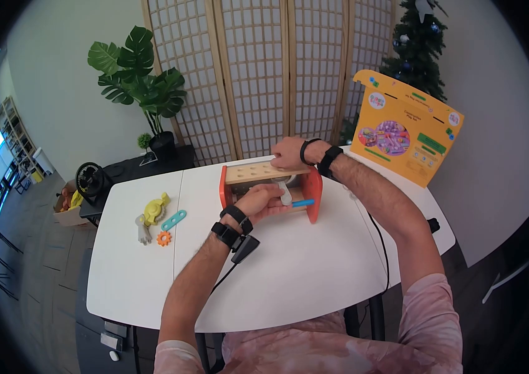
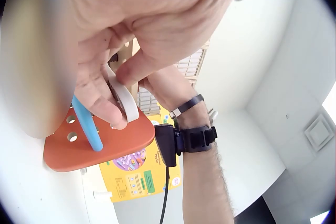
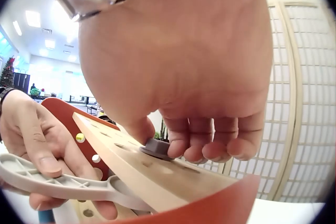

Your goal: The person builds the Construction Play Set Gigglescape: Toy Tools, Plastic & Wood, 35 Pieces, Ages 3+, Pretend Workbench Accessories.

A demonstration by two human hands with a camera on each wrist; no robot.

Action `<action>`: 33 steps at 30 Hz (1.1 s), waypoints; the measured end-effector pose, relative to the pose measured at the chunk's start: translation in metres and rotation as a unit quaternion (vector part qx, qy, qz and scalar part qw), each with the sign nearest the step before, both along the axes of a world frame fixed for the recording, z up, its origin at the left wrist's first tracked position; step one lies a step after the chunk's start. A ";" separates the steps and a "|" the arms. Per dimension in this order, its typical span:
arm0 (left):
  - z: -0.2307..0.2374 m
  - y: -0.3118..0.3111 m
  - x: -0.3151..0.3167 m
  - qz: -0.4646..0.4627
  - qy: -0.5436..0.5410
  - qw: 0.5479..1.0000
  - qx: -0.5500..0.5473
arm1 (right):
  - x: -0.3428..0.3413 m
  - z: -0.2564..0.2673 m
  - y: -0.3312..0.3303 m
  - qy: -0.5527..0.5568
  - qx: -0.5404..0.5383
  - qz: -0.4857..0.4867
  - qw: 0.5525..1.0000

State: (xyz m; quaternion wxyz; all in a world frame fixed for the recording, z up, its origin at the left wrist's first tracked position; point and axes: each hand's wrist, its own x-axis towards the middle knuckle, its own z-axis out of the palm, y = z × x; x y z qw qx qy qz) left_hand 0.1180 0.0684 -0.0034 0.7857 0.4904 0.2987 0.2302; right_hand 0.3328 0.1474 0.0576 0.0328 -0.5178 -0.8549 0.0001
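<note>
A toy workbench with a wooden, hole-dotted top (image 1: 249,172) and red side panels (image 1: 314,190) stands on the white table. My right hand (image 1: 289,153) is over the top, thumb and fingers pinching the head of a dark grey toy bolt (image 3: 157,147) set in the board. My left hand (image 1: 263,199) is in front of the bench and grips a light grey plastic wrench (image 3: 68,186) between thumb and fingers. The wrench's far end reaches under the wooden top, where the board hides its tip. A blue rod (image 2: 86,124) sticks out beside the left fingers, near a red panel.
Left on the table (image 1: 133,280) lie a yellow toy piece (image 1: 154,210), a grey toy piece (image 1: 143,230), a teal strip (image 1: 174,220) and an orange gear (image 1: 163,239). A yellow box (image 1: 402,134) stands at the back right. A black cable (image 1: 382,249) crosses the right side.
</note>
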 end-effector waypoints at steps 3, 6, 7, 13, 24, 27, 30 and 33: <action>0.000 0.000 0.000 -0.007 -0.002 1.000 0.012 | -0.002 0.003 0.000 -0.004 -0.007 -0.005 1.000; 0.002 -0.003 -0.001 0.004 0.006 1.000 0.015 | -0.016 0.034 -0.022 -0.029 -0.112 -0.110 0.987; 0.001 -0.003 -0.001 0.009 0.005 1.000 0.014 | -0.016 0.036 -0.025 -0.019 -0.094 -0.114 0.989; -0.002 -0.001 0.000 0.011 0.009 1.000 0.025 | -0.007 0.014 -0.007 -0.016 -0.080 -0.048 0.995; -0.001 -0.001 0.000 0.020 0.021 0.999 0.027 | -0.013 0.021 -0.003 -0.065 -0.117 -0.092 0.987; -0.005 0.000 -0.001 0.017 0.017 0.999 0.034 | -0.017 0.028 -0.010 -0.018 -0.135 -0.134 0.982; -0.004 -0.001 -0.001 0.017 0.023 0.999 0.039 | -0.014 0.023 -0.005 -0.044 -0.134 -0.075 0.987; -0.003 0.000 0.001 0.018 0.026 0.998 0.046 | -0.017 0.030 -0.010 -0.069 -0.142 -0.123 0.980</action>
